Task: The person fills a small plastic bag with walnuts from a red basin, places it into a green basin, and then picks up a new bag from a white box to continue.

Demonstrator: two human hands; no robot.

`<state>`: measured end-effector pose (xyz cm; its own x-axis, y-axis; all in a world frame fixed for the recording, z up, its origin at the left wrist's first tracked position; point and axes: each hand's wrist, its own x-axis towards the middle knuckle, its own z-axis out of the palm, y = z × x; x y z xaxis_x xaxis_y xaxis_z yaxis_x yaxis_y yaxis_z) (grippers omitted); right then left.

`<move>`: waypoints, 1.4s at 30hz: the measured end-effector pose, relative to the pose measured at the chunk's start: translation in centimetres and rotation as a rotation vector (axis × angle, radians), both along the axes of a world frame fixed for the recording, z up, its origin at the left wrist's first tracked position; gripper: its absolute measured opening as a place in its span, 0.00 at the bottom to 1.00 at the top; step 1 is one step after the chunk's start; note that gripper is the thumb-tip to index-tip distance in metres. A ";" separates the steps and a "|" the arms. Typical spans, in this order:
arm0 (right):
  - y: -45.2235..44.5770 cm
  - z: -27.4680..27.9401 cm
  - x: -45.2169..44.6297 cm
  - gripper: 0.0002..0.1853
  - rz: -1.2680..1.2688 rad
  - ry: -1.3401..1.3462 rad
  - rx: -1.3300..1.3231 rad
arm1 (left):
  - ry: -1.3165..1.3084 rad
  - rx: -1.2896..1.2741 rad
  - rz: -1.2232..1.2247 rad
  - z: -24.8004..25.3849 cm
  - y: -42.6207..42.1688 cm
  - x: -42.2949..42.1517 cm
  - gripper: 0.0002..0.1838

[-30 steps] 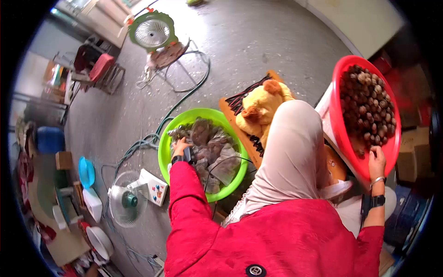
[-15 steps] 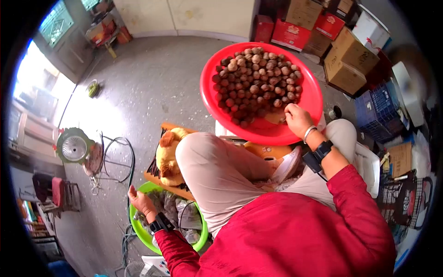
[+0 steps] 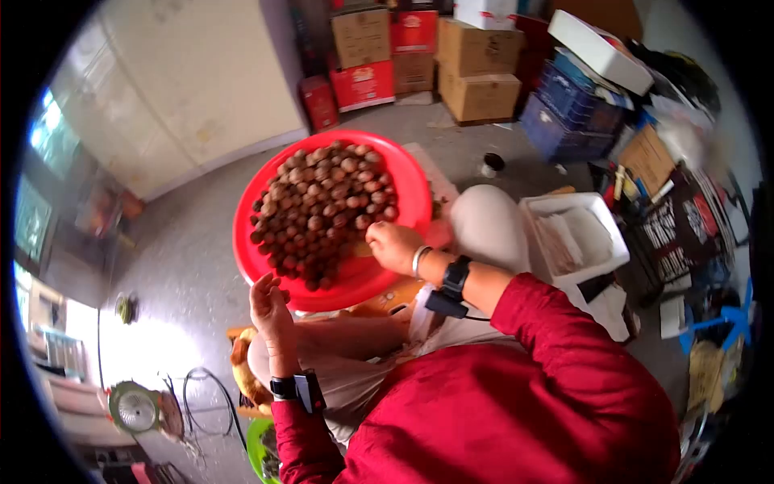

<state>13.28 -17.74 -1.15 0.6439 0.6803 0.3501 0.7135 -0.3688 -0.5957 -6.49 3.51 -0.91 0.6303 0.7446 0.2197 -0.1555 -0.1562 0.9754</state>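
Note:
A wide red basin point(image 3: 415, 185) in front of my knees holds a heap of brown walnuts point(image 3: 326, 189). My right hand point(image 3: 395, 246) is over its near right part, fingers curled downward and pressed together; what they hold, if anything, is hidden. Beside the basin's near left rim, my left hand point(image 3: 272, 316) is raised with its fingers loosely bent and apart, and I see nothing clearly held in it. A pale brown patch point(image 3: 359, 248) shows in the basin just left of my right hand.
At lower left, a green basin point(image 3: 256, 448) is partly hidden by my sleeve. A white tray point(image 3: 576, 234) with papers stands right of my knee. Cardboard boxes point(image 3: 481, 73) and blue crates point(image 3: 564, 121) line the back. A round green-rimmed appliance point(image 3: 133, 407) and cable lie left.
My left hand has moved from above the green basin up to the red basin's near left rim. My right hand stays at the walnuts. The view has swung to the right.

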 end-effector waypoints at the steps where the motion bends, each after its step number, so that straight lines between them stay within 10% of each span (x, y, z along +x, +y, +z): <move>1: -0.4 0.1 -0.2 0.05 0.003 0.025 0.008 | -0.004 0.013 -0.040 -0.1 -0.7 1.5 0.13; 7: -4.2 2.3 -0.3 0.02 0.147 0.128 0.226 | 0.033 -0.057 -0.175 -1.5 -2.6 7.3 0.12; 15: -21.0 7.0 7.0 0.03 -0.559 -0.264 0.367 | 0.152 -0.270 -0.166 -1.0 -2.0 8.2 0.12; 20: -36.0 -0.5 11.2 0.08 -1.052 -0.163 -0.187 | 0.128 -0.314 -0.163 -0.5 -2.4 8.8 0.16; 28: -41.3 -3.4 8.2 0.16 -0.979 0.344 -0.455 | 0.198 -0.405 -0.221 -1.0 -2.5 8.3 0.11; 42: -41.0 -1.8 9.1 0.10 -1.091 -0.003 -0.176 | 0.257 -0.318 -0.283 -0.9 -2.8 7.9 0.11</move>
